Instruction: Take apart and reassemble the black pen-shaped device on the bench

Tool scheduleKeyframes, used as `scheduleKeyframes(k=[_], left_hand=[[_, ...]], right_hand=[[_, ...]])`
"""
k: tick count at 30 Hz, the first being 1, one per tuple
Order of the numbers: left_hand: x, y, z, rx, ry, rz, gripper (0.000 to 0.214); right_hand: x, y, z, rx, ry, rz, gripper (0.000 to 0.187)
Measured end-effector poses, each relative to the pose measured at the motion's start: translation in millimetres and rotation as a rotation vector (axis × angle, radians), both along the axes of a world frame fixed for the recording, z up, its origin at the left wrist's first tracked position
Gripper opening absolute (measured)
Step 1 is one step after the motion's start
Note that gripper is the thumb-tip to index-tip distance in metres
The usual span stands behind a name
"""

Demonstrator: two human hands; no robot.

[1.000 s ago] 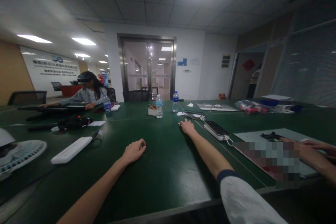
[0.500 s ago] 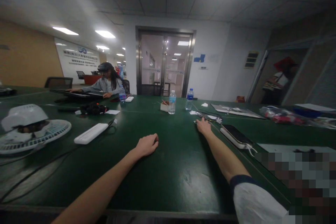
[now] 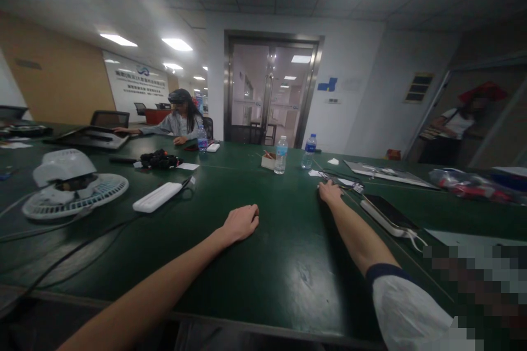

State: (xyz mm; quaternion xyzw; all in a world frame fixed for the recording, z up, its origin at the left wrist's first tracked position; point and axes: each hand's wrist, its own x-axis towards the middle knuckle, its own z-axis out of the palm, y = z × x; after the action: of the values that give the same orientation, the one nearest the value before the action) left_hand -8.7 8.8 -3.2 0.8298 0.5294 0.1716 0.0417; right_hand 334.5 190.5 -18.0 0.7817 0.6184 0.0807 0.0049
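Observation:
My left hand [image 3: 242, 222] rests on the green table [image 3: 284, 252] with its fingers curled in, and nothing shows in it. Farther forward, my right hand [image 3: 330, 192] lies low on the table with its fingers bent down. A small edge shows at its left side; what it belongs to is too small to name. Thin dark cables and a white slip of paper [image 3: 348, 182] lie just beyond that hand. To its right is a black phone [image 3: 389, 213] on a white block with a white cord.
Two water bottles, one clear [image 3: 280, 154] and one blue-labelled [image 3: 308, 152], stand ahead beside a small box [image 3: 268, 162]. On the left are a white power strip [image 3: 158, 197] and a white fan-like device [image 3: 76, 197]. A person [image 3: 185, 118] with a headset sits across the table.
The view has turned slightly left, so everything sits farther right. Both hands keep nearly the same places on the table. The seated person's arm and the dark panel there have shifted left.

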Motion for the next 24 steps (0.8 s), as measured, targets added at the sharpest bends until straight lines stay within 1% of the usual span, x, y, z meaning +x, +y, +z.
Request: scheduleKeyframes(k=[3, 7, 12, 15, 21, 24], left_hand=[[0, 0, 0.9, -0.023, -0.016, 0.000, 0.022], [0, 0, 0.0, -0.028, -0.023, -0.001, 0.022], [0, 3, -2.5, -0.041, -0.034, -0.012, 0.024], [-1, 3, -3.1, -0.023, -0.027, -0.012, 0.023], [-1, 5, -4.2, -0.036, -0.047, -0.029, 0.022], [-1, 5, -3.9, -0.031, -0.031, -0.030, 0.021]], right_hand=[[0, 7, -2.5, 0.045, -0.006, -0.017, 0.037], [-4, 17, -5.4, 0.094, -0.005, 0.001, 0.037], [-13, 27, -4.3, 0.068, -0.016, 0.028, 0.035], [-17, 31, -5.2, 0.052, -0.044, 0.034, 0.036], [-23, 31, -9.5, 0.135, -0.044, -0.004, 0.041], [-23, 29, -10.0, 0.116, -0.051, 0.014, 0.037]])
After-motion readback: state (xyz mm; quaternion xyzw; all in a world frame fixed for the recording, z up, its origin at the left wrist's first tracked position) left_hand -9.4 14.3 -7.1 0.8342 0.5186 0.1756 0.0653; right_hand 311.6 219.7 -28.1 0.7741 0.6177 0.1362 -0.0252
